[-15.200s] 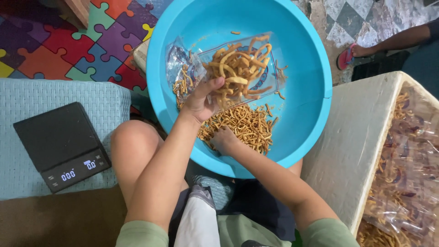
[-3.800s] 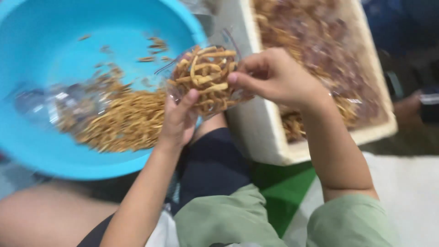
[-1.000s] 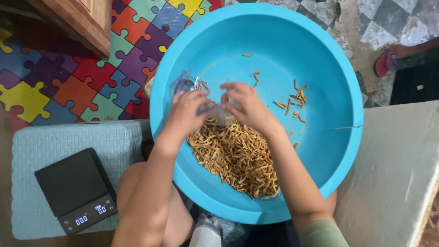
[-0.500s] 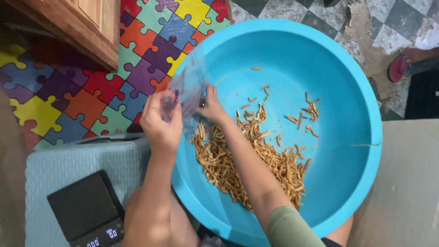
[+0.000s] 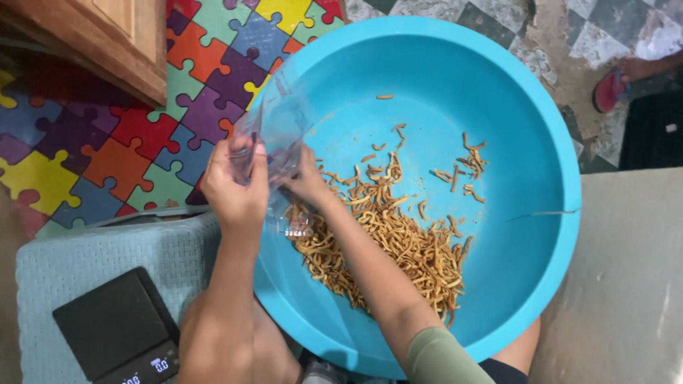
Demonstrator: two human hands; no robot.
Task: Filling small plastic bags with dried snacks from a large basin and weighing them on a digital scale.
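A big blue plastic basin (image 5: 498,85) holds a heap of thin fried snack sticks (image 5: 398,242). My left hand (image 5: 238,188) grips a clear empty plastic bag (image 5: 277,121) at the basin's left rim. My right hand (image 5: 306,181) pinches the same bag's mouth from the other side, just above the sticks. The bag stands upright between both hands.
A black digital kitchen scale (image 5: 117,331) lies on a pale teal stool (image 5: 92,249) at lower left. A coloured puzzle floor mat (image 5: 107,142) and a wooden cabinet (image 5: 107,35) lie at upper left. A white foam box lid (image 5: 633,284) is at right. Another person's foot in a red sandal (image 5: 615,85) is at upper right.
Both hands have lifted the clear bag toward the basin's left rim and spread its mouth. The view has shifted slightly to the right.
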